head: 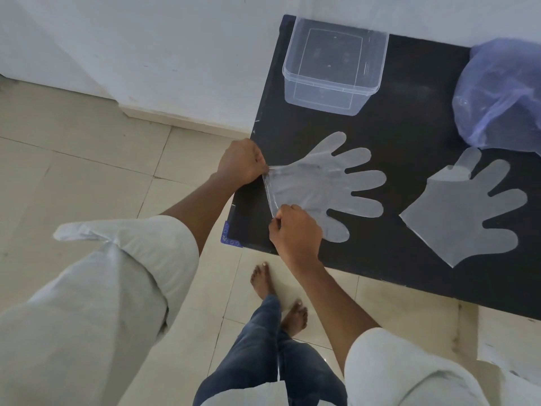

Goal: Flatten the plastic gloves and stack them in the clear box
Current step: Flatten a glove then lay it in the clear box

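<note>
At frame centre, the left hand [241, 162] and right hand [294, 227] are pinching 1 translucent plastic glove's [319, 183] cuff taut; overpulling is risking tearing, or dragging it off the black table [395, 136].

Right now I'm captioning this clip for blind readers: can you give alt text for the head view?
Both hands, left hand and right hand, pinch the cuff of a translucent plastic glove lying on a black table. A second flat translucent glove lies to its right, an empty clear plastic box behind, and a crumpled bluish plastic bag at far right.
</note>
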